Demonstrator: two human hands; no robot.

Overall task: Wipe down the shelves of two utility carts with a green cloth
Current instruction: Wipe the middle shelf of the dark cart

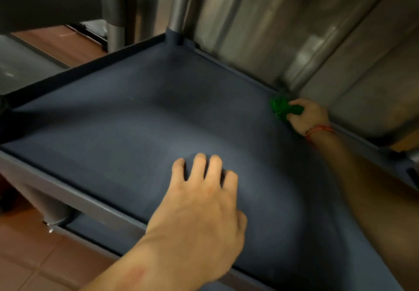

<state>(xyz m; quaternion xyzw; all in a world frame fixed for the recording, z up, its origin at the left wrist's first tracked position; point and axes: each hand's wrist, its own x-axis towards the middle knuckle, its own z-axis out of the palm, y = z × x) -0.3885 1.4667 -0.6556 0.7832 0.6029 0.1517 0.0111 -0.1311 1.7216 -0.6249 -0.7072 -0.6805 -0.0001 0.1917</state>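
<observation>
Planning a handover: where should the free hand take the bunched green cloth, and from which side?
Grip the loose bunched end of the green cloth that sticks out past the right hand, coming from the open dark blue plastic shelf side. The shelf rim hems in the far side.

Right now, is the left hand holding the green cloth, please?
No, the left hand lies flat on the shelf; the right hand grips the green cloth.

A commercial kitchen, it seems: a stainless steel cabinet (pixel 283 25), a grey utility cart (pixel 136 114) and a brown tiled floor (pixel 34 256).
</observation>
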